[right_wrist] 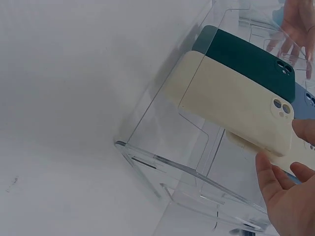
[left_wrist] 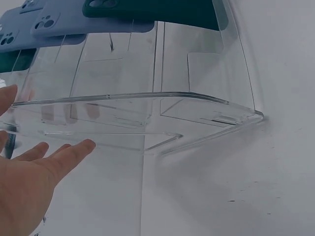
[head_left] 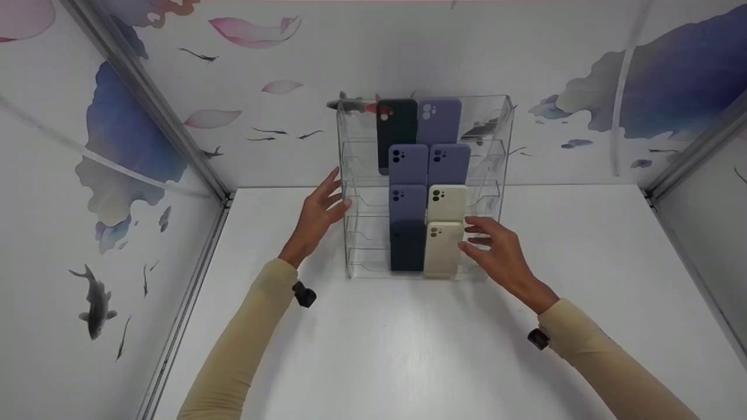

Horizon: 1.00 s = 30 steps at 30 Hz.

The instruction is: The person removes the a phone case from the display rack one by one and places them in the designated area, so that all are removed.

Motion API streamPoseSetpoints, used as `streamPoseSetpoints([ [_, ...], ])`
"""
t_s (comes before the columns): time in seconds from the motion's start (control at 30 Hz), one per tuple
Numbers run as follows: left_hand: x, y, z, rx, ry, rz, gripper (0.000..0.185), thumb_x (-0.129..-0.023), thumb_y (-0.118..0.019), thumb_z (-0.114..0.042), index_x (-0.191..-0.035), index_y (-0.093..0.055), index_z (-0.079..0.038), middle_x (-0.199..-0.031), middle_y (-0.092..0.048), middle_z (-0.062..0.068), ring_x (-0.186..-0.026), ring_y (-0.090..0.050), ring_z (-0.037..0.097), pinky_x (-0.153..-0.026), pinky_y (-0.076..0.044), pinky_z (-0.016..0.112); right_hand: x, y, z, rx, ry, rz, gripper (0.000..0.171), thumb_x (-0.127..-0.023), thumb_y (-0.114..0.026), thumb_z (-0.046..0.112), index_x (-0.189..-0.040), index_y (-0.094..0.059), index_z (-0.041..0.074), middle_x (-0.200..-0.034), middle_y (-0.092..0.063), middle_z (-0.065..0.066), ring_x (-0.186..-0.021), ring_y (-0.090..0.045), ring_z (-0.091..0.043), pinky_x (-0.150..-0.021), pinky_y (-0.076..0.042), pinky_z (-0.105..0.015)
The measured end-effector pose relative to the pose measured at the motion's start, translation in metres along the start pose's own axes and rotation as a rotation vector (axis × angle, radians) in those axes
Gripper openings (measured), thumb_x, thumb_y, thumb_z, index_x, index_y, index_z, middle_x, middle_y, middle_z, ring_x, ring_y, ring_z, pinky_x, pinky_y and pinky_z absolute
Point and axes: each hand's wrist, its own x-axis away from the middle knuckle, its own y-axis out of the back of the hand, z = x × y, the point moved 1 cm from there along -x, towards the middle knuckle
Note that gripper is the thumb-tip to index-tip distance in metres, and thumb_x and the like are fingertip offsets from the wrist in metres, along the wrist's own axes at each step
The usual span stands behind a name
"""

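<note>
A clear acrylic tiered rack (head_left: 366, 270) stands against the back wall, holding phone cases in two columns. Lowest on the right is a cream phone case (head_left: 442, 251), in front of another cream case (head_left: 447, 197). My right hand (head_left: 505, 254) is at that front case's right edge, fingers extended; in the right wrist view its fingertips (right_wrist: 263, 160) are right at the edge near the camera holes. Beside the rack's left wall is my left hand (head_left: 318, 213), fingers spread, thumb tip at the wall. A dark green case (right_wrist: 246, 61) sits next to the front cream one.
Higher in the rack are several lavender cases (head_left: 408, 162) and a dark green case (head_left: 398, 125) at top left. The rack stands on a white table (head_left: 373, 350). Printed white panels and metal frame posts (head_left: 175, 134) enclose the table at the back and sides.
</note>
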Motion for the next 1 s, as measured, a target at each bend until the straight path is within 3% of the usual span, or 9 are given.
streamPoseSetpoints([
  [0.17,-0.001,-0.004,-0.002,0.036,0.020,0.001,0.083,-0.110,-0.072,-0.022,-0.178,-0.025,-0.025,-0.176,-0.035,0.018,-0.156,-0.047,0.036,-0.119,-0.046,0.063,-0.002,-0.002,-0.003,-0.002,0.001,-0.002,0.051,-0.097,-0.080,-0.009,-0.145,-0.066,-0.004,-0.142,-0.068,-0.022,-0.125,-0.071,-0.042,-0.097,-0.063,-0.043],
  [0.43,-0.007,-0.007,0.001,0.039,0.034,0.033,0.084,-0.110,-0.073,-0.027,-0.178,-0.024,-0.025,-0.177,-0.035,0.019,-0.156,-0.047,0.038,-0.117,-0.044,0.070,0.000,-0.003,-0.006,0.045,0.007,-0.022,0.047,-0.098,-0.077,-0.011,-0.143,-0.068,-0.003,-0.138,-0.071,-0.020,-0.119,-0.074,-0.037,-0.089,-0.055,-0.012],
  [0.67,-0.006,-0.003,0.004,0.083,0.046,0.038,0.080,-0.110,-0.072,-0.026,-0.177,-0.028,-0.026,-0.175,-0.036,0.023,-0.154,-0.049,0.040,-0.118,-0.042,0.071,-0.004,-0.008,-0.003,0.086,0.041,-0.089,0.034,-0.097,-0.079,-0.011,-0.130,-0.075,-0.003,-0.120,-0.076,-0.018,-0.106,-0.077,-0.034,-0.084,-0.053,-0.008],
  [1.0,-0.007,0.001,0.006,0.100,0.072,0.073,0.078,-0.114,-0.065,-0.026,-0.178,-0.021,-0.029,-0.177,-0.032,0.021,-0.157,-0.045,0.037,-0.121,-0.040,0.067,-0.010,-0.011,-0.004,0.064,0.013,-0.084,0.025,-0.097,-0.080,-0.008,-0.120,-0.076,-0.001,-0.117,-0.077,-0.015,-0.106,-0.076,-0.031,-0.080,-0.054,-0.009],
])
